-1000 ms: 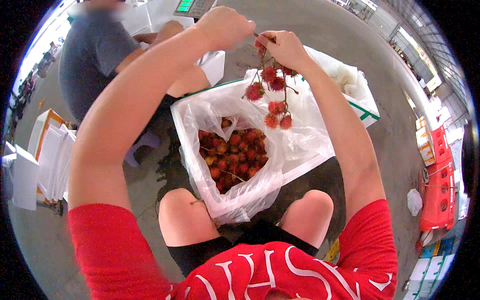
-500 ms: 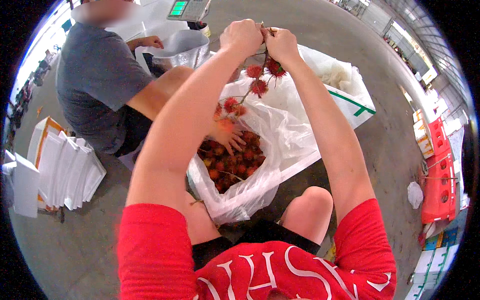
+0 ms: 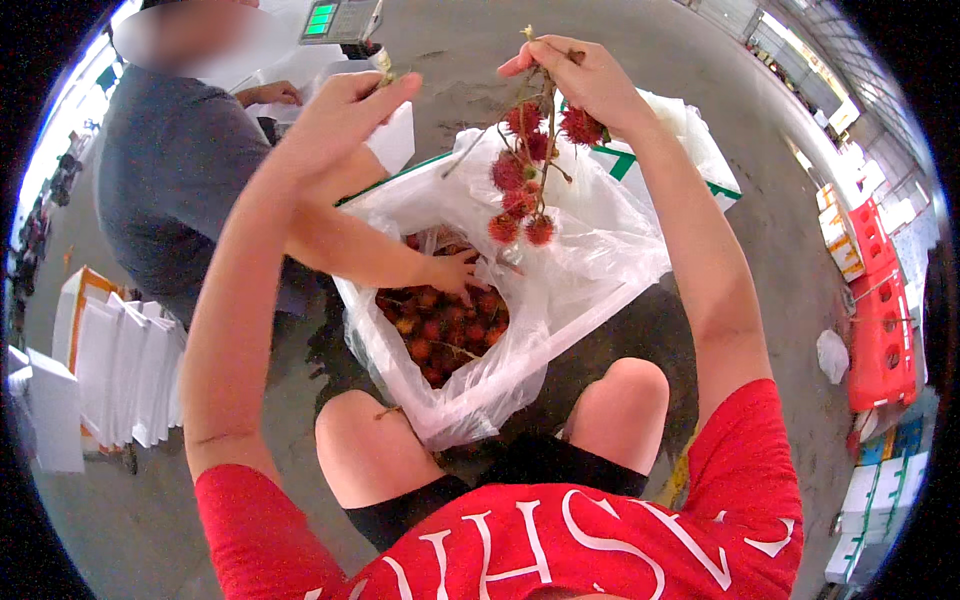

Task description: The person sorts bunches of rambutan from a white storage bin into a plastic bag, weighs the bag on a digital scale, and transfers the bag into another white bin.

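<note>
From my right hand (image 3: 590, 85), closed around its stems, hangs a bunch of red rambutans (image 3: 520, 172) over the far part of a lined white foam box (image 3: 590, 325). My left hand (image 3: 345, 115) is raised to the left of the bunch and apart from it. Its thumb and fingers pinch a short piece of stem (image 3: 386, 66). Many rambutans (image 3: 430, 335) lie inside the box within clear plastic film (image 3: 560, 250). Another person's hand (image 3: 457, 275) rests on them, fingers spread.
At the left sits a person in a grey shirt (image 3: 185, 170), one arm across the box. Behind stands a scale with a green display (image 3: 340, 20). White foam sheets (image 3: 130, 370) stand at the left. Red plastic barriers (image 3: 880, 320) line the right side.
My hands have parted: the left moved left with a stem piece, the right kept the bunch and shifted slightly right. The other person's hand stays in the box.
</note>
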